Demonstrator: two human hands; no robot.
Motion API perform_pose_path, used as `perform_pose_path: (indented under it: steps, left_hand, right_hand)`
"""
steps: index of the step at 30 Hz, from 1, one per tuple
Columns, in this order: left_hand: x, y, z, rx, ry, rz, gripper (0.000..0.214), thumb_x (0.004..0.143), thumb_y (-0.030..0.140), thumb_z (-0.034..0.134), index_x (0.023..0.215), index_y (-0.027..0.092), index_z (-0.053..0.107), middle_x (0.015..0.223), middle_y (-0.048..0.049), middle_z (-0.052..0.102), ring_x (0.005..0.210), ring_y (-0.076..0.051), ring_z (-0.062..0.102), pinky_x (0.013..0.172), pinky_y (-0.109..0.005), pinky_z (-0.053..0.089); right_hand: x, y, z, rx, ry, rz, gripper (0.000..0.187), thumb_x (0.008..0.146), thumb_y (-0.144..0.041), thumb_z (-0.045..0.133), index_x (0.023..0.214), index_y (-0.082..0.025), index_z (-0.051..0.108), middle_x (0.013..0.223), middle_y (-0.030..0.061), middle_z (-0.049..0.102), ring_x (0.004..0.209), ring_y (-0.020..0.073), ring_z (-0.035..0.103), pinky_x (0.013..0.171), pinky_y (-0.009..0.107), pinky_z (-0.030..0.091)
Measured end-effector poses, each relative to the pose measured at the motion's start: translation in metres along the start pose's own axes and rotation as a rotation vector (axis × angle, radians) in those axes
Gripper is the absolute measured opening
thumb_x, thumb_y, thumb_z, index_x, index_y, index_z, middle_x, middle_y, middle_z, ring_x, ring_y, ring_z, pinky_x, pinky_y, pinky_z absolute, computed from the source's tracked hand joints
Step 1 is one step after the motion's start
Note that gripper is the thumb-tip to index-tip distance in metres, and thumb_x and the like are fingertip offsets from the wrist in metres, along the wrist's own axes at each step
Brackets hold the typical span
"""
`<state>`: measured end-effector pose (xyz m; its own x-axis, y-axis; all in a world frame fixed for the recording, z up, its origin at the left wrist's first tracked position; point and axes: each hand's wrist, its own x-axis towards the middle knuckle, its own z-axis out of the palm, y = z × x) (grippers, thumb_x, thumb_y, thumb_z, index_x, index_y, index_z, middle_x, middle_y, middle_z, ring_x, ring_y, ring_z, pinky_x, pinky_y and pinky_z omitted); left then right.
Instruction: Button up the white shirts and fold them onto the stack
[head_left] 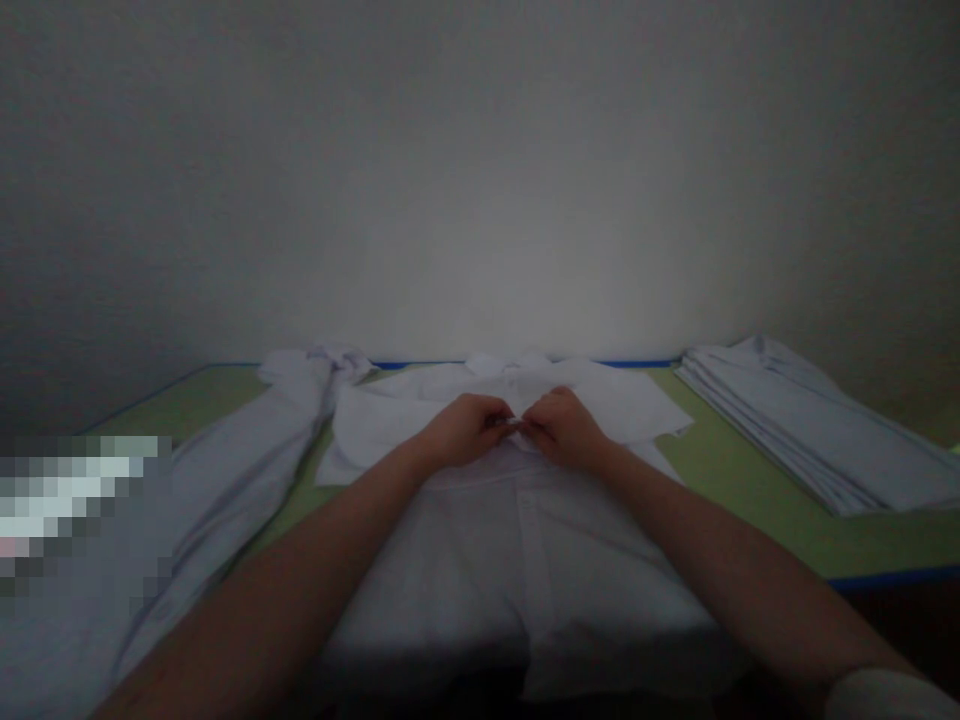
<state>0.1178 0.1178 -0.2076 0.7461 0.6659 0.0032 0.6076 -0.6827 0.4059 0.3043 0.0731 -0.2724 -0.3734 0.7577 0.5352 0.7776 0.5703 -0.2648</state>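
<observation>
A white shirt (465,540) lies spread over the table in front of me, its lower part hanging over the near edge. A placket strip runs down its middle. My left hand (469,428) and my right hand (561,425) meet at the shirt's centre line, each pinching the cloth at the front opening. Their fingertips almost touch. Whether a button sits between the fingers is too small and dark to make out. The short sleeves spread out to both sides beyond my hands, and the collar lies toward the wall.
The green table (757,500) has a blue edge. On the right lies a stack of folded white garments (817,430). Along the left runs a pile of loose white cloth (247,470), partly covered by a pixelated patch. A plain wall (480,180) rises behind the table.
</observation>
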Motion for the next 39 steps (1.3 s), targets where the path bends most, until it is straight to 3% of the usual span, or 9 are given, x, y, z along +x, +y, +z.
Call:
perform_pose_path:
  steps: [8, 12, 16, 22, 26, 30, 36, 39]
  left_hand:
    - [-0.008, 0.000, 0.005, 0.027, 0.014, 0.041, 0.031, 0.081, 0.039, 0.047, 0.099, 0.019, 0.063, 0.067, -0.0004, 0.062, 0.058, -0.011, 0.051, 0.056, -0.020, 0.034]
    - [-0.011, -0.001, 0.006, 0.085, 0.007, 0.005, 0.034, 0.082, 0.042, 0.045, 0.079, 0.016, 0.066, 0.063, -0.0022, 0.062, 0.055, -0.010, 0.050, 0.054, -0.020, 0.033]
    - [-0.013, -0.003, 0.009, 0.068, 0.025, -0.037, 0.034, 0.080, 0.043, 0.048, 0.076, 0.015, 0.065, 0.063, -0.0031, 0.063, 0.055, -0.011, 0.051, 0.053, -0.020, 0.034]
    - [-0.014, -0.006, 0.016, -0.240, -0.005, -0.204, 0.039, 0.076, 0.042, 0.054, 0.102, 0.014, 0.063, 0.067, -0.0028, 0.065, 0.047, -0.009, 0.053, 0.048, -0.019, 0.038]
    - [-0.014, -0.009, 0.013, -0.412, -0.021, -0.284, 0.046, 0.077, 0.035, 0.053, 0.118, 0.014, 0.055, 0.050, 0.0023, 0.058, 0.039, -0.009, 0.050, 0.045, -0.018, 0.036]
    - [-0.015, -0.010, 0.013, -0.594, -0.017, -0.448, 0.048, 0.074, 0.025, 0.053, 0.120, 0.013, 0.053, 0.039, 0.0058, 0.047, 0.033, -0.009, 0.044, 0.039, -0.019, 0.031]
    - [-0.020, -0.014, 0.018, -0.570, 0.022, -0.507, 0.037, 0.068, 0.019, 0.053, 0.104, 0.014, 0.062, 0.045, 0.0050, 0.048, 0.035, -0.007, 0.042, 0.037, -0.019, 0.028]
    - [-0.023, -0.016, 0.017, -0.625, 0.098, -0.521, 0.033, 0.067, 0.016, 0.053, 0.099, 0.013, 0.063, 0.048, 0.0052, 0.047, 0.035, -0.005, 0.036, 0.037, -0.018, 0.025]
  right_hand:
    - [-0.003, -0.010, 0.004, 0.017, -0.020, -0.023, 0.020, 0.084, -0.025, 0.045, 0.072, -0.016, 0.058, 0.071, 0.0030, 0.059, 0.074, 0.0135, 0.049, 0.077, 0.029, 0.025]
    - [-0.003, -0.014, 0.007, -0.041, 0.029, 0.044, 0.026, 0.085, -0.032, 0.045, 0.072, -0.015, 0.059, 0.070, 0.0045, 0.060, 0.072, 0.0145, 0.049, 0.077, 0.031, 0.025]
    - [-0.004, -0.019, 0.011, -0.099, 0.073, 0.098, 0.030, 0.083, -0.035, 0.046, 0.065, -0.015, 0.059, 0.065, 0.0051, 0.059, 0.068, 0.0151, 0.048, 0.077, 0.033, 0.024]
    - [-0.006, -0.025, 0.012, -0.079, 0.086, 0.000, 0.022, 0.081, -0.029, 0.048, 0.066, -0.016, 0.060, 0.064, 0.0036, 0.059, 0.069, 0.0144, 0.048, 0.080, 0.033, 0.024]
    - [-0.008, -0.029, 0.011, -0.083, 0.132, 0.027, 0.020, 0.080, -0.027, 0.048, 0.070, -0.016, 0.061, 0.067, 0.0043, 0.059, 0.071, 0.0149, 0.047, 0.079, 0.033, 0.024]
    - [-0.009, -0.032, 0.012, -0.105, 0.147, -0.034, 0.018, 0.082, -0.025, 0.048, 0.074, -0.017, 0.062, 0.071, 0.0041, 0.059, 0.075, 0.0153, 0.046, 0.080, 0.034, 0.024]
    - [-0.010, -0.040, 0.014, -0.196, 0.017, -0.204, 0.022, 0.088, -0.022, 0.041, 0.077, -0.018, 0.060, 0.072, 0.0049, 0.057, 0.080, 0.0165, 0.045, 0.080, 0.034, 0.027]
    - [-0.009, -0.050, 0.012, -0.220, -0.104, -0.128, 0.017, 0.088, -0.021, 0.040, 0.087, -0.018, 0.057, 0.082, 0.0067, 0.058, 0.083, 0.0178, 0.048, 0.076, 0.032, 0.031]
